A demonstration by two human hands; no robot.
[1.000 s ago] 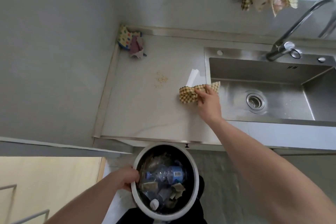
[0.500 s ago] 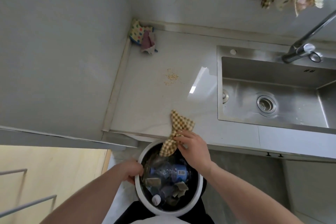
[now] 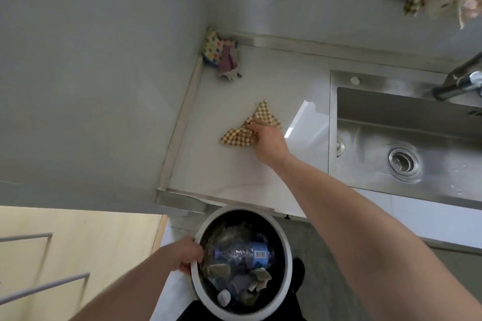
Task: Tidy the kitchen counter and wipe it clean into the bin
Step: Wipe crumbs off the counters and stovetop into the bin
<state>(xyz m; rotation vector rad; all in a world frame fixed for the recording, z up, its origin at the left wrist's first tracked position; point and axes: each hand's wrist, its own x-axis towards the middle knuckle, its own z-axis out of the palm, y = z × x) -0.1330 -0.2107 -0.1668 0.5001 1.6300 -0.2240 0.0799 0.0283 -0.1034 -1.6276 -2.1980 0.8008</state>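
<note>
Head view — right hand [image 3: 268, 142] grips checked cloth [image 3: 238, 137] on counter [image 3: 234, 174].

Grey walls [image 3: 104, 73], steel sink [image 3: 407, 143], wooden door [image 3: 78, 242], daylight glare on marble.

The cloth [image 3: 249, 130] is lying on the table [image 3: 229, 167], about midway across it, with the right hand [image 3: 268, 144] resting on its right part. The sink [image 3: 407, 138] is sitting to the right of the table. A bundle of rags [image 3: 221, 56] is lying in the table's far left corner. The bin [image 3: 242, 263] is standing below the table's near edge, the left hand [image 3: 186, 255] holding its left rim, with a bottle [image 3: 243, 255] lying inside.
</note>
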